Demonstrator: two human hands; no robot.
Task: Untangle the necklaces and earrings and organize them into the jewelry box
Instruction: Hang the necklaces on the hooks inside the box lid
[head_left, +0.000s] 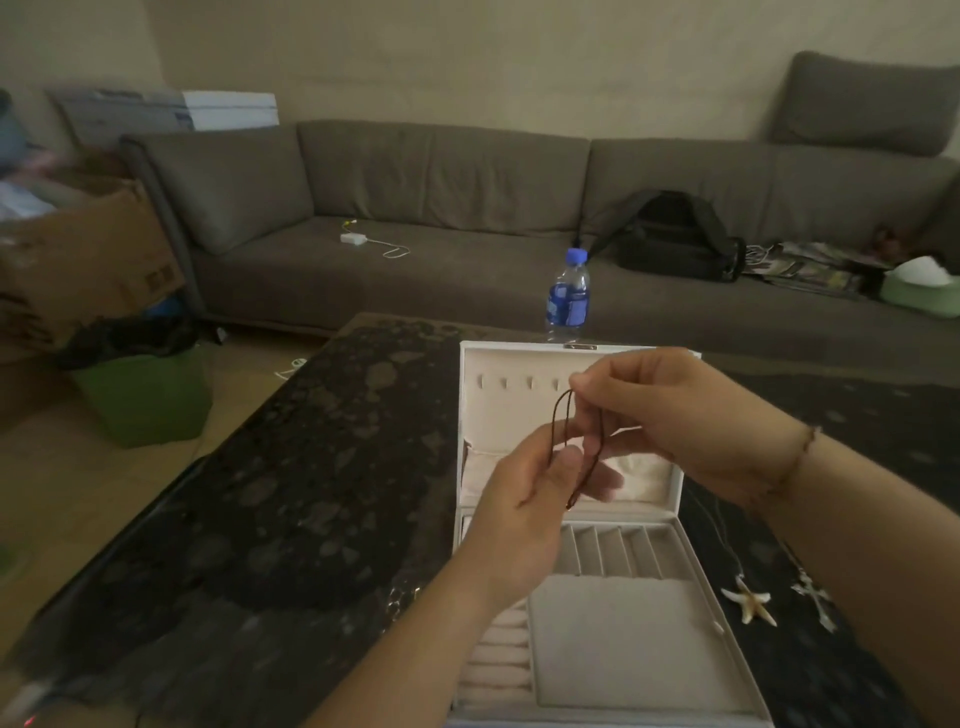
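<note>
Both hands, left (524, 499) and right (670, 415), pinch the brown cord necklace (563, 441) over the open jewelry box (696, 566); pulling its loops apart risks tightening any knot

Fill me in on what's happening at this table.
A person holds a dark cord necklace over an open white jewelry box: the right hand pinches its top, the left hand grips it lower down. A starfish pendant and a cross pendant lie on the table to the box's right.
</note>
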